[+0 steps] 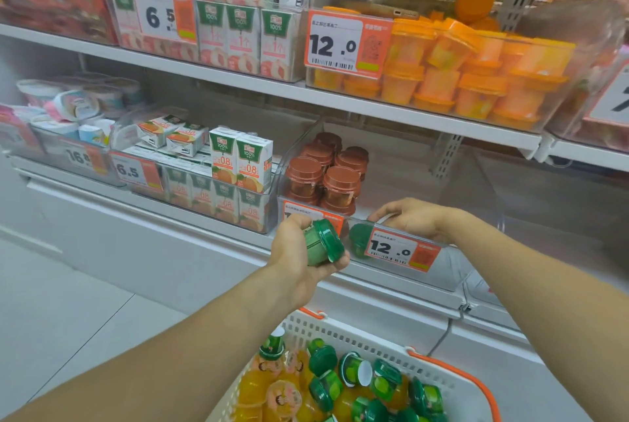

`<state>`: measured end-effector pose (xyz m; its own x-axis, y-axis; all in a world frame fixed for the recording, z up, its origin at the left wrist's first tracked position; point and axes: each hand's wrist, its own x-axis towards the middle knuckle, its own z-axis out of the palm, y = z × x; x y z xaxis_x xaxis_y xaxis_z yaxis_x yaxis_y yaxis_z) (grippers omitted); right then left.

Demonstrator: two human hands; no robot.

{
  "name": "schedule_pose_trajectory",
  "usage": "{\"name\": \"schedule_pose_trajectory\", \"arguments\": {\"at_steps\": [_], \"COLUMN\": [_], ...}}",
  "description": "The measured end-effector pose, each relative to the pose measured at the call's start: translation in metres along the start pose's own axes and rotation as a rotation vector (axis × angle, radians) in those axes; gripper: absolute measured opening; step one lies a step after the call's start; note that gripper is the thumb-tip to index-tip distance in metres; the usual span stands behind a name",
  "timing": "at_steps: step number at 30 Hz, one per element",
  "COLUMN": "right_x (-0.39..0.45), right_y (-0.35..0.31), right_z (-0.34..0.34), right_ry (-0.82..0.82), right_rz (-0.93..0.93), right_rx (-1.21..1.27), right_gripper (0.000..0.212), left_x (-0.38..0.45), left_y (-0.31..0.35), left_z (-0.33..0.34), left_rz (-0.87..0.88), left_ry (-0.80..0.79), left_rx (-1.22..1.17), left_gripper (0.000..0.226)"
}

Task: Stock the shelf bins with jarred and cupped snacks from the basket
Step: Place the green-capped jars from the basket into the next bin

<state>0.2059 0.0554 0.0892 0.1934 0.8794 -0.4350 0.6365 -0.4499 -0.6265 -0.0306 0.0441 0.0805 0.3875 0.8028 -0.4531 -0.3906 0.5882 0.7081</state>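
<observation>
My left hand [299, 251] grips a green-lidded snack cup [323, 244], lying sideways, in front of the lower shelf. My right hand [412, 219] reaches over the front wall of a clear shelf bin [476, 190] and holds a second green cup [359, 240], mostly hidden behind the 12.0 price tag [401, 249]. The white basket [343, 333] with orange handles sits below, holding several green-lidded cups [384, 380] and yellow-orange drink bottles [258, 384].
Brown-lidded cups [326, 169] fill the neighbouring bin to the left. Juice cartons [238, 163] stand further left. Orange-lidded cups [476, 71] fill the bin on the shelf above. A white cabinet front runs under the lower shelf.
</observation>
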Motion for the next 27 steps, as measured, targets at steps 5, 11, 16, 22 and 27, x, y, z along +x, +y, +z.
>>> {"name": "schedule_pose_trajectory", "arguments": {"at_steps": [5,11,16,22,27], "right_x": [-0.029,-0.092,-0.095,-0.099,-0.096], "right_y": [-0.013,-0.025,-0.022,-0.016,-0.018], "right_z": [-0.003,0.023,0.028,0.015,0.009], "right_ry": [0.510,0.147,-0.159,-0.189,0.012], "right_rz": [-0.306,-0.408,-0.243,-0.336,-0.427], "right_rx": [0.003,0.136,0.680,0.698,0.444], "right_gripper": [0.016,0.036,0.054,0.045,0.034], "left_x": [0.005,0.003,-0.015,-0.014,-0.010], "left_y": [-0.005,-0.016,-0.022,-0.026,-0.023], "left_z": [0.002,0.013,0.018,0.023,0.024], "left_rz": [-0.041,0.331,1.045,1.077,0.874], "left_ry": [-0.178,-0.179,-0.263,-0.199,-0.044], "left_rx": [0.001,0.295,0.853,0.901,0.882], "left_gripper": [0.027,0.041,0.052,0.069,0.048]}}
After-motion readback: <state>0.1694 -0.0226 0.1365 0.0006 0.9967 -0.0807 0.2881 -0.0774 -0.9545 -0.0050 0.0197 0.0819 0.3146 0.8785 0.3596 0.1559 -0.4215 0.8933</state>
